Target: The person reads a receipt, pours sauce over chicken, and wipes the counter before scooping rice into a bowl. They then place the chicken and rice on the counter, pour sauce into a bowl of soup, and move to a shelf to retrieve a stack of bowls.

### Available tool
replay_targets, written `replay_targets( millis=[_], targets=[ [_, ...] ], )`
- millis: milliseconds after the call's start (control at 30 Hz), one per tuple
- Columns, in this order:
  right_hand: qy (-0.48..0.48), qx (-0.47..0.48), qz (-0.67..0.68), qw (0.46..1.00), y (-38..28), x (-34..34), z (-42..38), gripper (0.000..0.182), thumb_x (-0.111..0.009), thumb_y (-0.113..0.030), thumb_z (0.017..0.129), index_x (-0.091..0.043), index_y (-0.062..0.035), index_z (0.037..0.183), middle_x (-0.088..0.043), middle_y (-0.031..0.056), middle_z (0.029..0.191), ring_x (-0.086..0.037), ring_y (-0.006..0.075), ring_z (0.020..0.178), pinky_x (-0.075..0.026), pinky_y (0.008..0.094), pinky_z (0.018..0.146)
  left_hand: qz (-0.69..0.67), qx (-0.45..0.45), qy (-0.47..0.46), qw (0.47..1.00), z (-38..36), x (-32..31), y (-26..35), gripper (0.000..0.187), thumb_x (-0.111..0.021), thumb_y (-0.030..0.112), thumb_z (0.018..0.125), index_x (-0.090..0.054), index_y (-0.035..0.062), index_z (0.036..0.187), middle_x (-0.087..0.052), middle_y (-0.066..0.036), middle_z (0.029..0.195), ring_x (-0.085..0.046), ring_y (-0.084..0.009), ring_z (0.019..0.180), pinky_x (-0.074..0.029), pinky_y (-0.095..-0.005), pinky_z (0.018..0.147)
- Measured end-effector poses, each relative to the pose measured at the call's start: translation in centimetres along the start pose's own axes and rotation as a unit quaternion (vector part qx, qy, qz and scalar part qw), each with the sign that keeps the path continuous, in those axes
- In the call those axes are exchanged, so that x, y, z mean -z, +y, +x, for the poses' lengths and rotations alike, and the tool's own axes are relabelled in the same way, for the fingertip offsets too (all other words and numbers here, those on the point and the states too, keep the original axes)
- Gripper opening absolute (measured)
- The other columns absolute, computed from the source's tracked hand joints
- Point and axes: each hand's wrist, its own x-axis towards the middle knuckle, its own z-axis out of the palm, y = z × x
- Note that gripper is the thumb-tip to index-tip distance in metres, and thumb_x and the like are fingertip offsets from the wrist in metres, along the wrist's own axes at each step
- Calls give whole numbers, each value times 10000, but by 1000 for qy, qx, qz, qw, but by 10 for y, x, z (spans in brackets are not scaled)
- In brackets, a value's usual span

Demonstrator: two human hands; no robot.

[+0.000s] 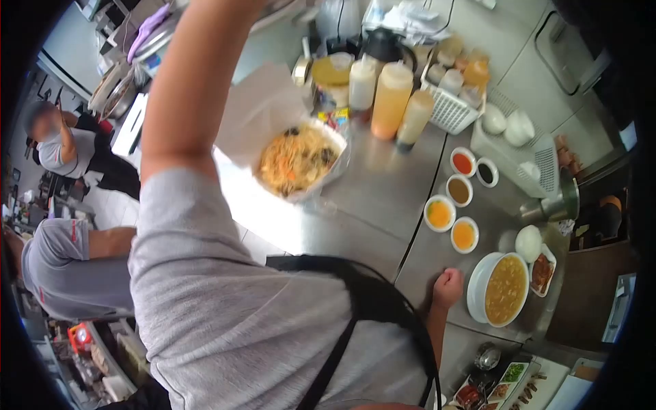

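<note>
My left arm (195, 75) reaches up past the top edge of the view, so its hand is out of sight. Beside that forearm stands an opened white takeaway box (256, 102) filled with noodles (294, 160) and dark pieces. My right hand (447, 287) is closed in a fist at the steel counter's edge, with nothing seen in it. Just right of this fist sits a white bowl (476, 294) of thick yellow-brown soup (507, 290). Small cups of red sauce (463, 162), brown sauce (459, 190) and orange sauce (465, 235) stand above it.
Squeeze bottles (393, 99) and a white basket (452, 106) line the counter's back. Near the bowl are a white rounded item (528, 243) and a small dish of reddish-brown food (542, 273). One person (65, 147) stands at far left; another person (75, 273) is closer.
</note>
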Motion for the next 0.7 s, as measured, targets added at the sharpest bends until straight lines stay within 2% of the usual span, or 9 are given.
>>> replay_targets(
  millis=[67,100,133,200,233,267,367,533,700],
  targets=[
    [5,1,-16,1000,-1,-1,2,47,-467,-71,670,-510,-71,689,-510,97,678,-510,286,623,-420,369,553,20,90,-3,996,-39,16,-28,361,-525,257,809,-492,32,1088,-522,-109,1057,-510,-207,949,-407,-307,790],
    [8,-1,-26,1000,-1,0,-1,46,-467,-72,670,-509,-75,687,-510,97,677,-509,287,623,-419,373,551,51,105,-29,993,-63,24,-50,480,-548,346,788,-443,52,1152,-481,-79,1123,-471,-167,998,-384,-289,833],
    [9,-2,-35,999,0,-2,-5,43,-469,-79,665,-509,-81,679,-512,97,677,-508,291,619,-417,379,547,38,86,6,996,-85,24,-66,468,-560,325,786,-450,47,1145,-483,-80,1120,-478,-151,946,-390,-280,800],
    [27,-9,-45,999,2,-3,1,37,-474,-94,653,-509,-89,665,-515,97,674,-508,299,610,-417,386,537,11,228,11,974,-124,23,-73,463,-603,286,747,-468,82,1140,-522,-99,1058,-485,-196,958,-393,-313,808],
    [18,-18,-44,999,1,-1,-3,35,-478,-102,646,-510,-91,658,-516,97,672,-510,303,607,-418,387,532,31,232,18,972,-146,16,-83,499,-599,338,754,-460,38,1127,-501,-33,1023,-460,-105,804,-407,-259,695],
    [25,-19,-43,999,0,1,-4,32,-482,-104,643,-508,-90,652,-517,95,671,-513,303,605,-419,387,528,-60,276,10,959,-162,9,-89,477,-592,317,763,-461,35,1124,-502,-51,1005,-473,-111,782,-414,-250,664],
    [41,-10,-36,998,-3,1,-2,26,-489,-102,635,-508,-91,649,-518,89,668,-518,298,605,-420,384,521,-132,323,-37,937,-189,-16,-85,405,-556,206,794,-440,37,1143,-503,-61,957,-491,-116,779,-429,-253,690],
    [43,-20,-42,998,-7,3,-5,26,-499,-96,630,-511,-95,653,-518,81,677,-520,291,604,-421,381,521,-289,330,-91,894,-192,-68,-66,387,-557,232,788,-470,28,1105,-553,-67,894,-541,-135,778,-441,-265,673],
    [31,-33,-60,997,-5,1,-4,24,-503,-94,634,-513,-95,656,-519,83,691,-517,294,613,-420,385,528,-96,242,-213,942,-201,-130,-58,447,-552,329,758,-483,36,1089,-577,-152,884,-563,-265,819,-440,-333,715]
  ],
)
